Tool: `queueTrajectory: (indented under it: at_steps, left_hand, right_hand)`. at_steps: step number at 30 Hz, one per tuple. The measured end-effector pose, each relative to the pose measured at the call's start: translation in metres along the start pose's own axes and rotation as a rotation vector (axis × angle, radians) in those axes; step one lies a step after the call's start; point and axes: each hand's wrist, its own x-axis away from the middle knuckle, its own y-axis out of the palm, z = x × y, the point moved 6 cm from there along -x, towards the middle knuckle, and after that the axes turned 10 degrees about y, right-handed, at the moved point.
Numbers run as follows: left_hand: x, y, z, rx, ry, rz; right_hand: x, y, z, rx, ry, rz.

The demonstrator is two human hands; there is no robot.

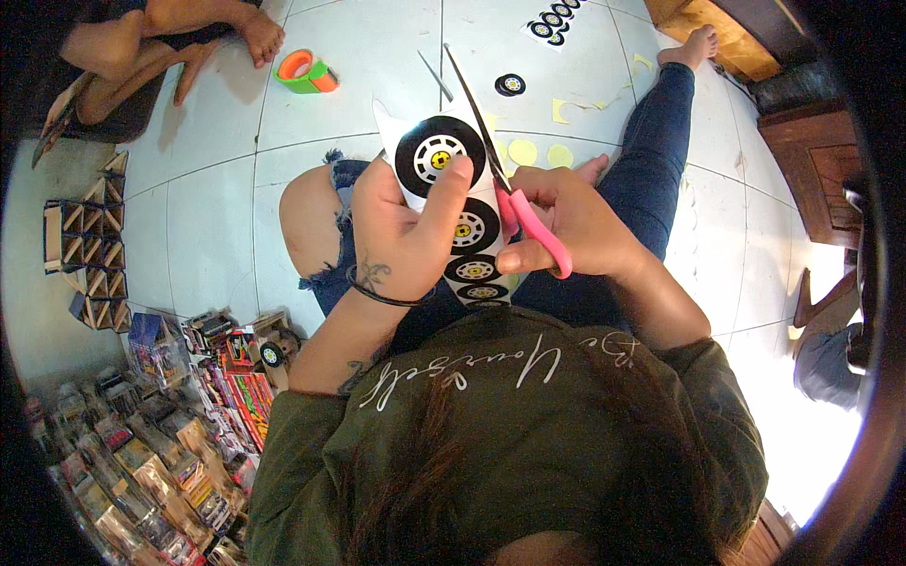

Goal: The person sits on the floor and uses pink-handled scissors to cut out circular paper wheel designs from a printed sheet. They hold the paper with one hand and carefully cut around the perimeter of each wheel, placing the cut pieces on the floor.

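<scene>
In my left hand (406,222) is a strip of paper with printed black wheels (462,226), pinched between thumb and fingers. The wheels have white spoke rings and yellow centres, and the strip hangs down toward my lap. My right hand (576,222) grips pink-handled scissors (538,231), fingers through the loops. Their blades (462,90) are spread and point away from me. One blade runs along the right edge of the top wheel; the other shows beyond the paper's upper edge, partly hidden by it.
Cut-out wheels (510,85) lie on the tiled floor (368,38), with another wheel strip (555,21) farther off. Yellow paper discs (524,152) and scraps sit by my leg. A green-orange tape roll (305,72) is near another person's foot (262,38). Packaged items (142,453) crowd the lower left.
</scene>
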Motion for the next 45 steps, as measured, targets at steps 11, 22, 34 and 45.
queueTrajectory:
  at_steps: [11, 22, 34, 45]
  left_hand:
    - [-0.002, -0.004, 0.011, -0.248, 0.12, 0.116]
    - [0.002, -0.002, 0.009, -0.247, 0.188, 0.125]
    - [0.001, -0.004, 0.01, -0.255, 0.216, 0.061]
    - [-0.001, -0.005, 0.01, -0.258, 0.183, -0.025]
  right_hand:
    - [0.0, 0.005, 0.001, -0.036, 0.022, -0.038]
    - [0.001, 0.01, 0.004, -0.08, 0.026, 0.025]
    - [-0.002, 0.007, 0.006, -0.024, 0.041, 0.013]
    - [0.001, 0.004, 0.004, -0.093, 0.044, -0.016]
